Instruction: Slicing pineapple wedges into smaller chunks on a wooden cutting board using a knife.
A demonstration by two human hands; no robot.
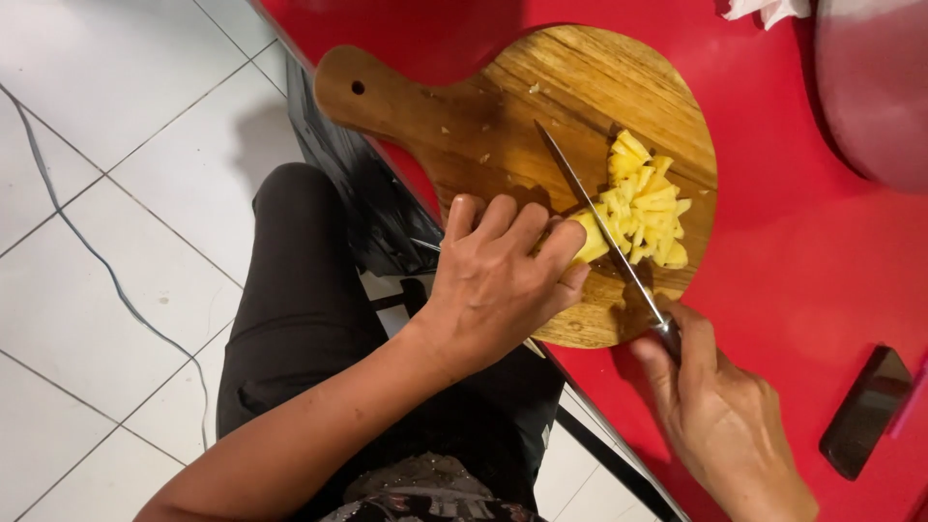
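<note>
A round wooden cutting board (503,106) with a handle lies on the red table (783,251). On its right side sits a pile of yellow fruit pieces (650,198). My left hand (498,275) presses down on an uncut yellow piece (588,242) at the pile's near edge, fingers curled. My right hand (720,411) grips the handle of a long thin knife (590,208). Its blade runs diagonally across the board and cuts through the yellow piece beside my left fingertips.
A dark phone (863,411) lies on the table at the right. A grey rounded bowl or pot (875,87) stands at the top right, with white crumpled paper (768,10) beside it. Below the table edge are my dark-clothed legs and white floor tiles with a cable (97,261).
</note>
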